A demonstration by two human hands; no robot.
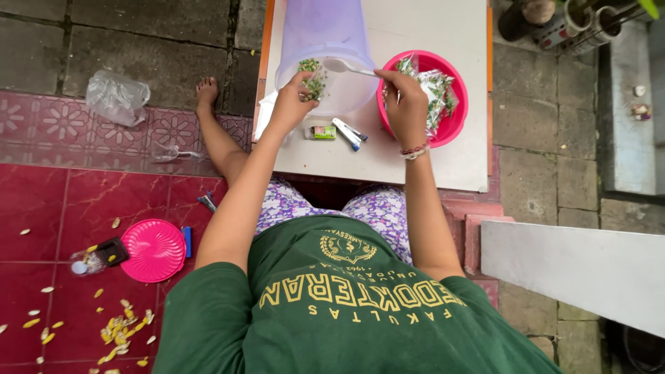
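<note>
The left hand (291,104) pinches a small clear bag (313,77) of green filling against the translucent bucket (325,48) at the counter's (388,156) far edge. The right hand (405,104), its grip closed on a white spoon (346,67), reaches toward the bag. A pink bowl (454,118) of filled packets sits just beside it, near the right edge.
</note>
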